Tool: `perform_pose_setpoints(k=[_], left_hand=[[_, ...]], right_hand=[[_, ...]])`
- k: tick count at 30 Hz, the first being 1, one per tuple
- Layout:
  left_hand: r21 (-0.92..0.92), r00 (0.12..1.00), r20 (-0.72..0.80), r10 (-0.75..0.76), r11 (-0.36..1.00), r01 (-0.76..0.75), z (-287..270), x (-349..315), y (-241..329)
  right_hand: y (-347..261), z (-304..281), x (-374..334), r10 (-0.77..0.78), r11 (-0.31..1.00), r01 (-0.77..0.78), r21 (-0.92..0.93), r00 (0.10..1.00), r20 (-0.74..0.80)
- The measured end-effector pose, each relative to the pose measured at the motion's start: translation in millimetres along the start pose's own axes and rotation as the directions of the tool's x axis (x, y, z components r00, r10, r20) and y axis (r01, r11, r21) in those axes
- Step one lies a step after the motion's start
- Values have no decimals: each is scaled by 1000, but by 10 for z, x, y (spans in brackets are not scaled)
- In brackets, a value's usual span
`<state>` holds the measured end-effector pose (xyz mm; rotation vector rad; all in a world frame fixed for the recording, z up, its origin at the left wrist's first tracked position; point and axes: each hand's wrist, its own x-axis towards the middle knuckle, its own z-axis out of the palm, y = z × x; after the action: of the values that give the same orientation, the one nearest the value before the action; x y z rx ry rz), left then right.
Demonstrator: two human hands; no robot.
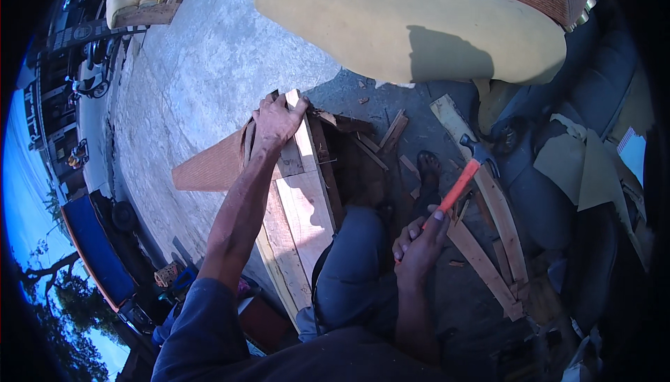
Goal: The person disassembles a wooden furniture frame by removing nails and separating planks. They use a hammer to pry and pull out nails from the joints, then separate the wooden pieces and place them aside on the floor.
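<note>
My left hand point(278, 122) is closed over the far end of a wooden frame point(303, 207) made of pale boards joined lengthwise. The frame slopes back beside my bent knee point(352, 256). Ribbed brown fabric point(209, 164) sticks out from its left side. In my right hand point(422, 242) is a claw hammer point(459, 188), gripped by its orange handle. The dark metal head points up and away, apart from the frame, above scrap wood on the ground. Whatever lies under my left fingers is hidden.
Curved planks point(481, 172) and broken wood pieces point(396, 130) litter the ground at right. A large cream foam cushion point(412, 29) lies beyond, near dark upholstery point(544, 193) and a cardboard-like sheet point(569, 162). Concrete point(188, 89) stretches left toward a cream seat piece point(132, 1) and parked vehicles.
</note>
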<state>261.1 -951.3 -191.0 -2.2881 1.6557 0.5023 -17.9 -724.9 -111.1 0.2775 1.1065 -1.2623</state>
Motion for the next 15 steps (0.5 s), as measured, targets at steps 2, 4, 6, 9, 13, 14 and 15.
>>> perform_pose_setpoints(k=[2,4,6,9,13,14,15], left_hand=[[-47,1000,-2,5,999,-5,-7,31,42],[-120,1000,-11,-17,993,15,-10,51,32],[-181,999,1,-43,982,43,-7,30,0],[-251,994,42,-99,962,106,-45,-13,-24],[-262,996,-10,-84,962,78,-70,45,36],[-269,997,-4,-74,961,70,-90,24,37],[-274,998,1,-64,960,62,-103,29,55]], right_hand=[[306,-11,-51,23,987,-24,-156,1000,-10],[415,378,-290,-10,585,-24,-811,999,-38],[400,299,-298,114,540,-59,-839,993,4],[-192,519,-127,134,900,-215,-379,964,-230],[223,733,-289,95,920,-257,-295,879,-468],[210,690,-384,426,604,-483,-634,868,-255],[141,691,-330,426,643,-470,-605,875,-227]])
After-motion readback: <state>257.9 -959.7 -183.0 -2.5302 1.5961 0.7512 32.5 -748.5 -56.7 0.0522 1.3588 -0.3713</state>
